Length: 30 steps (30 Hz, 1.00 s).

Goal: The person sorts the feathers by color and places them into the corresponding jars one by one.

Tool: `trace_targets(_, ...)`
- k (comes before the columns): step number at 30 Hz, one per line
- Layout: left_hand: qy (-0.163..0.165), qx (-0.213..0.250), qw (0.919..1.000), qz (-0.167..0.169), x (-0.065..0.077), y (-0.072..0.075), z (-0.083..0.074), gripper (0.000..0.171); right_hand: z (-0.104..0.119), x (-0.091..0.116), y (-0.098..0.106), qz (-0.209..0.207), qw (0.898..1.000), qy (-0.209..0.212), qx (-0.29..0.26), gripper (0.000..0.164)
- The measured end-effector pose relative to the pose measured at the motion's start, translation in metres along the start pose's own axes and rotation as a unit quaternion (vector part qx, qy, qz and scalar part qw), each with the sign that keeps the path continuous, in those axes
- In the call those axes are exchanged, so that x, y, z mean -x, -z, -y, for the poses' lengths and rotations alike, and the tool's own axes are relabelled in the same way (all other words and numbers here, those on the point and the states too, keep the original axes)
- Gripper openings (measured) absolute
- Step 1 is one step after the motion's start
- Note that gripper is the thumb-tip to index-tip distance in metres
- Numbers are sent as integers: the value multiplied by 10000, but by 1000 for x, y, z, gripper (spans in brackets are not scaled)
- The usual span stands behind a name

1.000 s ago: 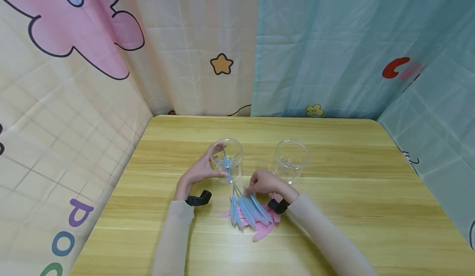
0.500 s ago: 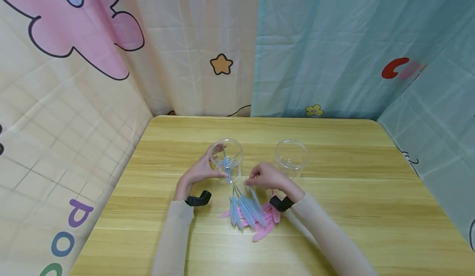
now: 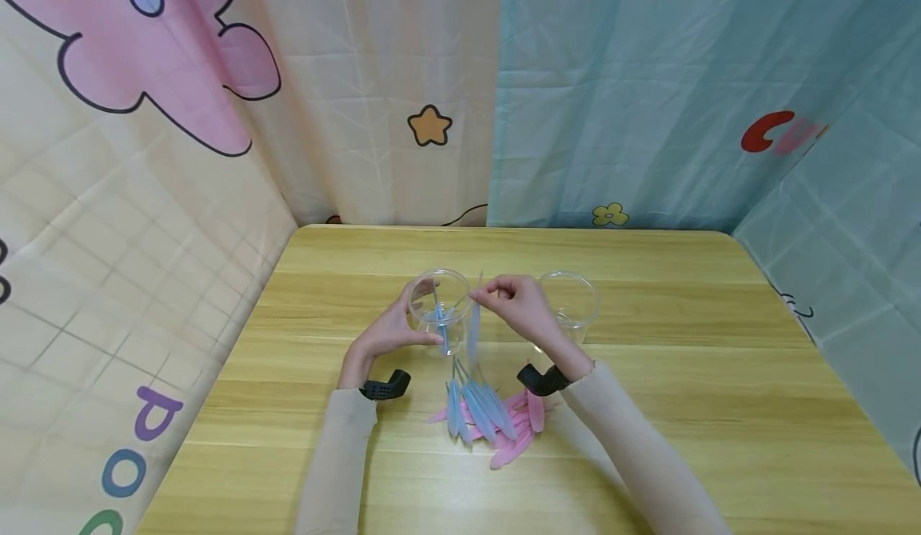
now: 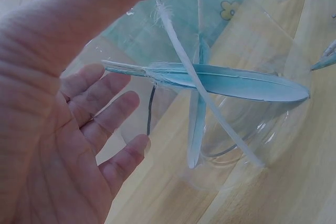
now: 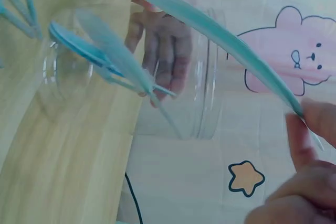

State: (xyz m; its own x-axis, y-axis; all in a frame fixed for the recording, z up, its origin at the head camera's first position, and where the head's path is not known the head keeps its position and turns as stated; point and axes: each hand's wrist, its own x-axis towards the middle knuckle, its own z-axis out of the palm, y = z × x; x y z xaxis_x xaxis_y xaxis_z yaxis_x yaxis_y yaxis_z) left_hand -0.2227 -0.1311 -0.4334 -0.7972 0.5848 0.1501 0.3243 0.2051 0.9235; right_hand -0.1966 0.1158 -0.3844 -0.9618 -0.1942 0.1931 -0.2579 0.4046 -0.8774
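My left hand holds a clear jar at the left, thumb on the near side and fingers around the far side. Several blue feathers lean crosswise inside it. Beside that jar's rim, my right hand pinches another blue feather by its quill between thumb and fingertip. Its vane hangs downward outside the jar, quill tip pointing up. Below the hands, a bunch of loose blue feathers lies on top of pink feathers on the table.
A second clear jar stands to the right, partly hidden behind my right hand. The wooden table is bordered by printed curtains at the back and sides. Each wrist wears a black camera.
My right hand has lifted one blue feather off the pile and carried it up and away from me to the left jar's rim. My left hand has stayed on the jar.
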Motion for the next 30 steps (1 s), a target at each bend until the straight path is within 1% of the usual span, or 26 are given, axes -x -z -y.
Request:
trace_targets(4,-49,19,10000,17,1,0,-2,98,7,-7,-3,-600,9977,175,-253,27)
trace_targets(8,-99,38,9999,18,1,0,-2,97,11,-14,-8,-1060,9920,368,-571,30)
trace_targets(12,-94,28,10000,18,1,1,-1,98,15,-20,-14,-1402,9850,598,-809,27)
trace_targets(14,-82,28,10000,17,1,1,-1,98,17,-23,-18,-1501,9826,627,-894,26)
trace_targets(19,54,35,10000,-7,1,1,-1,98,20,-29,-28,-1562,9796,713,-1046,21)
trace_targets(22,121,15,9999,-23,1,1,-2,98,18,-31,-34,-1470,9819,753,-924,20)
trace_targets(28,16,-61,10000,-1,1,1,-4,98,10,-27,-40,-1172,9877,816,-635,22)
trace_targets(30,55,-71,10000,-14,2,1,-4,98,7,-25,-40,-1127,9885,822,-586,22)
